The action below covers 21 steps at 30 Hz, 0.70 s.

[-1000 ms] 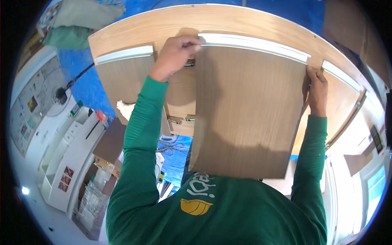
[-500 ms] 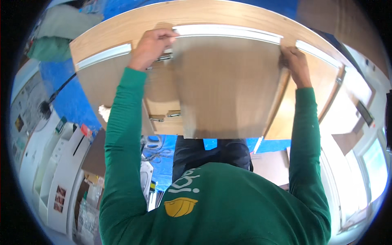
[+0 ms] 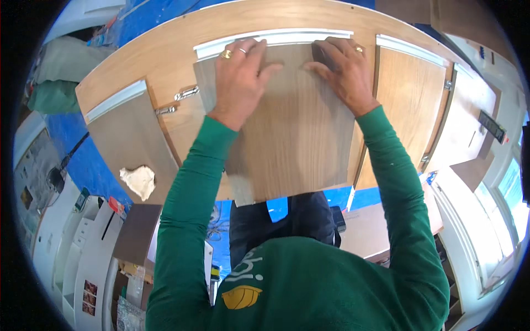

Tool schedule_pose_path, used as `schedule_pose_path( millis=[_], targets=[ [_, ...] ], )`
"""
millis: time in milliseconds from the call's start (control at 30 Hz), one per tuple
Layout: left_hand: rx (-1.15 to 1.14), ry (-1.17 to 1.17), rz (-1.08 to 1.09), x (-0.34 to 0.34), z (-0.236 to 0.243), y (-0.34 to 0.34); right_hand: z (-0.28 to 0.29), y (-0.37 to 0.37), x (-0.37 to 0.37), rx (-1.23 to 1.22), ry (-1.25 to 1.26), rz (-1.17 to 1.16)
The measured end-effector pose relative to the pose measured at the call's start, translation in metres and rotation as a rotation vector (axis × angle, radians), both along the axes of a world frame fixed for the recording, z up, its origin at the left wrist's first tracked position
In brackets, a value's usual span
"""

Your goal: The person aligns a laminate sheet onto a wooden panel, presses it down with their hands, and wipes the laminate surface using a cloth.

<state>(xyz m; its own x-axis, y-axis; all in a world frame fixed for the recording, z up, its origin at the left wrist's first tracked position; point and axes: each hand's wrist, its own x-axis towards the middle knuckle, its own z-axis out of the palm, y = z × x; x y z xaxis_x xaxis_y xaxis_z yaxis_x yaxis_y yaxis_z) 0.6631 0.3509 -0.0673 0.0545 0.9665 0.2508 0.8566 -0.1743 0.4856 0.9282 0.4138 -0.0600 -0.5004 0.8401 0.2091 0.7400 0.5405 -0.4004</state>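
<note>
A brown wood-grain cabinet door [image 3: 298, 121] lies flat on a light wooden board, with a white strip [image 3: 276, 37] along its far edge. My left hand [image 3: 241, 80] rests palm down on the door's far left part, fingertips at the strip and thumb apart. Lying near the far right part, my right hand [image 3: 346, 71] has its fingers over the strip's lower edge and its thumb pointing inward. Neither hand grips anything. Left of the door, metal hinges [image 3: 187, 93] show on the bare board. A crumpled cream cloth [image 3: 138, 181] sits on another brown door [image 3: 121, 138].
The light wooden board [image 3: 243, 16] carries several doors in a row, including a pale wood one [image 3: 407, 105] to the right. A black tool [image 3: 492, 126] lies farther right. Blue sheeting [image 3: 83, 154] covers the floor. White shelving [image 3: 83, 243] stands at the lower left.
My hands have left the door's two far corners and moved inward onto its far part. My view has shifted, and more of the cream cloth and the left door shows.
</note>
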Motion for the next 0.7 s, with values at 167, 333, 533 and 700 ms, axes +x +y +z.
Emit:
schedule_pose_path(
  millis=[167,333,533,700],
  targets=[
    [0.029,-0.058,0.080,0.029,-0.034,0.010,-0.017,0.004,-0.006,-0.099,0.031,-0.193],
    [0.013,-0.009,0.180,0.043,-0.038,0.018,-0.032,-0.001,-0.025,-0.093,0.031,-0.394],
    [-0.033,0.035,0.208,0.044,-0.035,0.026,-0.028,-0.001,-0.027,-0.080,-0.032,-0.390],
    [0.020,0.103,0.197,0.046,-0.035,0.020,-0.012,-0.069,-0.032,-0.017,-0.140,-0.143]
  ],
)
